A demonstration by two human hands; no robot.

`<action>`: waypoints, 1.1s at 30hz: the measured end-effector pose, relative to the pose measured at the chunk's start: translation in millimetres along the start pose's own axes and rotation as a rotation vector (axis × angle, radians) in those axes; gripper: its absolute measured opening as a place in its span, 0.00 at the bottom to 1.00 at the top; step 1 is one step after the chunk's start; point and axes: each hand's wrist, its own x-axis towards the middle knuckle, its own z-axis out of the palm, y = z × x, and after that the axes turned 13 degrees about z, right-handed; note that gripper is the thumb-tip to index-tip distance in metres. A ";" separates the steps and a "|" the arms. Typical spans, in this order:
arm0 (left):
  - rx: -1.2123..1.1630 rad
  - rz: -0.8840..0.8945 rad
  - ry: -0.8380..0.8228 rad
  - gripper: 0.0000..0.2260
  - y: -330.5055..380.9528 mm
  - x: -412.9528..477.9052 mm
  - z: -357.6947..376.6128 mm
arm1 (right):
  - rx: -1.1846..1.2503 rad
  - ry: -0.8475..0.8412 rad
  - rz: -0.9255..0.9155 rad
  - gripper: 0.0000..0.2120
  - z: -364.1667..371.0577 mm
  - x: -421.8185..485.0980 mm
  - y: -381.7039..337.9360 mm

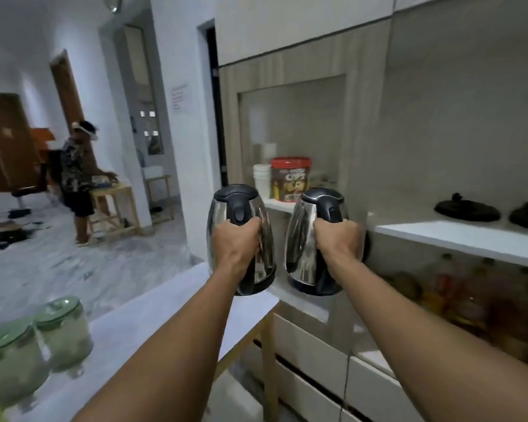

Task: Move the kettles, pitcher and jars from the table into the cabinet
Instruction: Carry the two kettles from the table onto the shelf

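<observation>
Two steel kettles are held up: left hand point(237, 239) fingers grip the left kettle point(241, 239), right hand point(337, 237) fingers the right kettle point(313, 242). Two green-lidded jars point(37, 339) stand on the tabletop point(153, 318).

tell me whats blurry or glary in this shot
Head view: dim indoor light; the two kettles are fairly sharp with streaky reflections, the green-lidded jars at lower left are soft, the lower shelf contents at right are smeared, and wide-angle distortion bends the cabinet lines.
</observation>
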 end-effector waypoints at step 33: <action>-0.318 0.184 -0.459 0.11 169.3 -35.9 467.4 | 0.151 0.713 -0.125 0.10 -336.4 285.9 -64.2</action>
